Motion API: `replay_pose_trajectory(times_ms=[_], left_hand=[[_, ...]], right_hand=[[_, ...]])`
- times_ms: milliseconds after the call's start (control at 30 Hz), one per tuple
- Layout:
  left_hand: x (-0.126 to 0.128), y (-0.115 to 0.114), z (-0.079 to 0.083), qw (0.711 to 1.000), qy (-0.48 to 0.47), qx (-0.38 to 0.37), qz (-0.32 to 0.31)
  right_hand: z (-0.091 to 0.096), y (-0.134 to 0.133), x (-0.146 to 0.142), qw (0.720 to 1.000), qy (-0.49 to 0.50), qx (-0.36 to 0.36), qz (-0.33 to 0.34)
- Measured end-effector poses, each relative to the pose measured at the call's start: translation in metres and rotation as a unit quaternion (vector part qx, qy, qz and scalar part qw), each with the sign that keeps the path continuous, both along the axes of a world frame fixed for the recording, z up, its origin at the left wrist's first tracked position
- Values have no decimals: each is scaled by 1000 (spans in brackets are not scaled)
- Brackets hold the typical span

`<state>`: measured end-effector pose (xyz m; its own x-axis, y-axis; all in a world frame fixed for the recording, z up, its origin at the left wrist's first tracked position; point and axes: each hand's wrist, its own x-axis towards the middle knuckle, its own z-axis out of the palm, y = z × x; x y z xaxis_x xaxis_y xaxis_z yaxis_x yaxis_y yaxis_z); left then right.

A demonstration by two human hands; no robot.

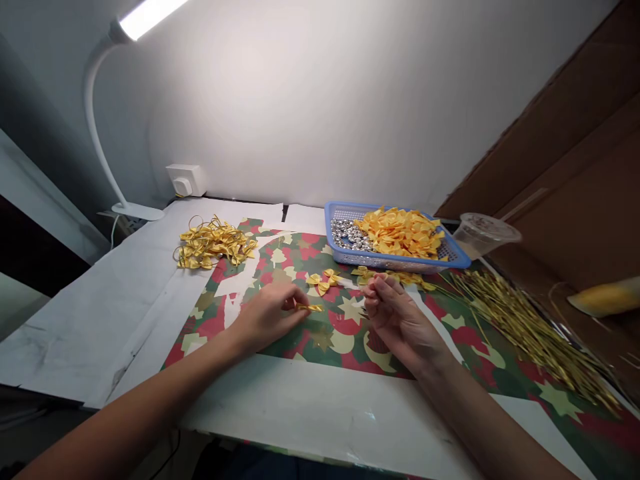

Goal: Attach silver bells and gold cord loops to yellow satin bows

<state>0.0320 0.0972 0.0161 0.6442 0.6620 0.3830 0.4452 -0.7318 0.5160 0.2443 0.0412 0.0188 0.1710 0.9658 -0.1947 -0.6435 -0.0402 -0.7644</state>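
On the patterned paper, your left hand pinches a gold ribbon piece at its fingertips. Just beside it, your right hand curls loosely, empty.

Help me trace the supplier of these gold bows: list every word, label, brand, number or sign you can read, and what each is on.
No words, labels, brands, numbers or signs can be read on the white wall socket, the blue plastic basket, the clear plastic cup or the patterned paper.
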Motion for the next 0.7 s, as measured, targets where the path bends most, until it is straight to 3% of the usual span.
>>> replay_pose_trajectory(times_ms=[133, 200, 500, 700], left_hand=[[0, -5, 10, 971, -120, 199, -62], [-2, -7, 16, 952, -147, 253, -87], [-5, -9, 22, 943, -141, 286, -98], [-3, -10, 19, 953, -151, 225, -135]], right_hand=[[-1, 0, 2, 998, -54, 37, -6], [1, -1, 1, 996, -72, 44, 2], [12, -8, -9, 994, -96, 49, 21], [15, -11, -9, 985, -162, 55, 24]])
